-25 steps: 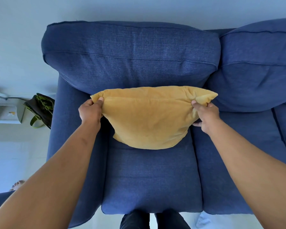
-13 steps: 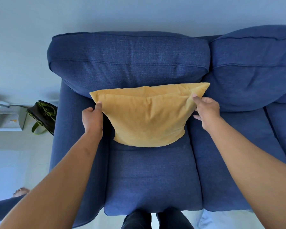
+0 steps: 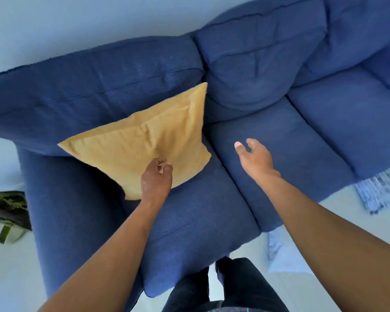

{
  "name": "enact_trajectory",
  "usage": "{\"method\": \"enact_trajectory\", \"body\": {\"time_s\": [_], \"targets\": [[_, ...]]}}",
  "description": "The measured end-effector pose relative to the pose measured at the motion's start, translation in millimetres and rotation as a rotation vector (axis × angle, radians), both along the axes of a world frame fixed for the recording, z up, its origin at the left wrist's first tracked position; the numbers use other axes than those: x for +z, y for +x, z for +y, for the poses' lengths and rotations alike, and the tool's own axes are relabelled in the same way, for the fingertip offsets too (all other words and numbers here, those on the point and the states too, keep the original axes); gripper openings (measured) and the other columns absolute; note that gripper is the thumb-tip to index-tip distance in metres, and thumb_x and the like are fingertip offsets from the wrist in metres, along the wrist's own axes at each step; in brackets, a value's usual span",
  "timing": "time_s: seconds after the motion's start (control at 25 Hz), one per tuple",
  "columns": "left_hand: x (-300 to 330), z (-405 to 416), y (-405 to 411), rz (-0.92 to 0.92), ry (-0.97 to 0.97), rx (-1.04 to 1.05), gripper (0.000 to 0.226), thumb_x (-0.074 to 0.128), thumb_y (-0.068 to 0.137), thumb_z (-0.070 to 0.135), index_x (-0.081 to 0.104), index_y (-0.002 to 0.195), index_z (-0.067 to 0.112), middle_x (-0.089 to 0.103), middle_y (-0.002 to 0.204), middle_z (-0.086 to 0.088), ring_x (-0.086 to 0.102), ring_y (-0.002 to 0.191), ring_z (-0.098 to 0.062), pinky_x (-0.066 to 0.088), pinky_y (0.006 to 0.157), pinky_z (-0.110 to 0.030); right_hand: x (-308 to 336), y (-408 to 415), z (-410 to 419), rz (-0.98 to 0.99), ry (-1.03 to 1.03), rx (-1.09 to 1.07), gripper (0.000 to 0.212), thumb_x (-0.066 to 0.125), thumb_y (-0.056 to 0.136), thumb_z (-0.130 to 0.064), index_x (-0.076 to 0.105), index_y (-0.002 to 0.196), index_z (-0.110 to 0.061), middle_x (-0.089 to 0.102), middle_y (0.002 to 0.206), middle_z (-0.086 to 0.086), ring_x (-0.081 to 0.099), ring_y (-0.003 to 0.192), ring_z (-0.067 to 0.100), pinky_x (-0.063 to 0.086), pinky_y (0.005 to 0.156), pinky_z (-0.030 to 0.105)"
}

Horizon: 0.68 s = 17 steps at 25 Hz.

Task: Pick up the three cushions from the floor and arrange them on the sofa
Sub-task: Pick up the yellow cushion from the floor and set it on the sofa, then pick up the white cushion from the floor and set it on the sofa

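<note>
A yellow cushion point(image 3: 144, 143) stands tilted on the left seat of the blue sofa point(image 3: 302, 140), leaning against the back cushion near the armrest. My left hand point(image 3: 155, 179) hovers over the cushion's lower edge with its fingers curled closed and nothing in them. Apart from the cushion, my right hand point(image 3: 254, 158) is held above the middle seat, fingers spread and empty. Something pale blue point(image 3: 284, 251) lies on the floor at the sofa's front edge; I cannot tell whether it is a cushion.
A dark bag with green straps point(image 3: 7, 208) lies on the floor left of the armrest. A blue-and-white woven rug point(image 3: 378, 192) shows at the right. My legs in dark trousers point(image 3: 212, 287) stand against the sofa's front.
Both hands have let go of the yellow cushion's top corners and drawn back. The cushion now rests on its own against the backrest. The view has swung right and tilted.
</note>
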State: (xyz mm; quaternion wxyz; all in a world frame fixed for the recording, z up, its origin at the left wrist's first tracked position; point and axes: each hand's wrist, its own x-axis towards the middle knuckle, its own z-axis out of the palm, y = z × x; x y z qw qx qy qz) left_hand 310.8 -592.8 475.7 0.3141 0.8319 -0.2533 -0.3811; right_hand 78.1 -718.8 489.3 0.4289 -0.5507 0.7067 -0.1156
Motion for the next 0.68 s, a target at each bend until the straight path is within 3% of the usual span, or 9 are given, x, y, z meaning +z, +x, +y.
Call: {"method": "enact_trajectory", "body": {"time_s": [0.12, 0.2, 0.4, 0.68], "targets": [[8.2, -20.9, -45.2, -0.034, -0.024, -0.22, 0.054, 0.053, 0.106, 0.034, 0.049, 0.157, 0.017, 0.054, 0.16, -0.006, 0.048, 0.149, -0.02, 0.04, 0.116, -0.031, -2.3, -53.5, 23.3, 0.105, -0.031, 0.018, 0.073, 0.05, 0.108, -0.045, 0.027, 0.164, -0.004, 0.026, 0.174, 0.015, 0.012, 0.165, 0.027, 0.017, 0.129, 0.044], [13.9, -31.2, -85.2, -0.069, -0.026, -0.362, 0.059, 0.053, 0.107, 0.036, 0.042, 0.162, 0.016, 0.047, 0.166, -0.006, 0.044, 0.153, -0.022, 0.035, 0.123, -0.036, -6.0, -95.7, 40.1, 0.137, -0.038, -0.023, 0.075, 0.051, 0.108, -0.044, 0.025, 0.164, -0.002, 0.018, 0.177, 0.015, 0.005, 0.166, 0.027, 0.015, 0.13, 0.047], [9.0, -41.4, -201.5, -0.099, -0.006, -0.616, 0.068, 0.057, 0.106, 0.04, 0.035, 0.165, 0.015, 0.039, 0.171, -0.002, 0.037, 0.157, -0.02, 0.029, 0.127, -0.036, -16.4, -204.7, 90.7, 0.192, -0.036, -0.099, 0.08, 0.05, 0.108, -0.046, 0.019, 0.166, -0.002, 0.012, 0.178, 0.016, 0.001, 0.166, 0.029, 0.017, 0.131, 0.051], [-10.3, -1.6, -400.4, -0.2, 0.037, -1.011, 0.077, 0.059, 0.106, 0.037, 0.024, 0.167, 0.004, 0.024, 0.177, -0.011, 0.019, 0.165, -0.024, 0.02, 0.132, -0.041, -23.6, -374.5, 194.8, 0.28, 0.071, -0.164, 0.08, 0.046, 0.107, -0.05, 0.017, 0.167, -0.006, 0.009, 0.178, 0.016, 0.005, 0.165, 0.032, 0.018, 0.13, 0.05]]}}
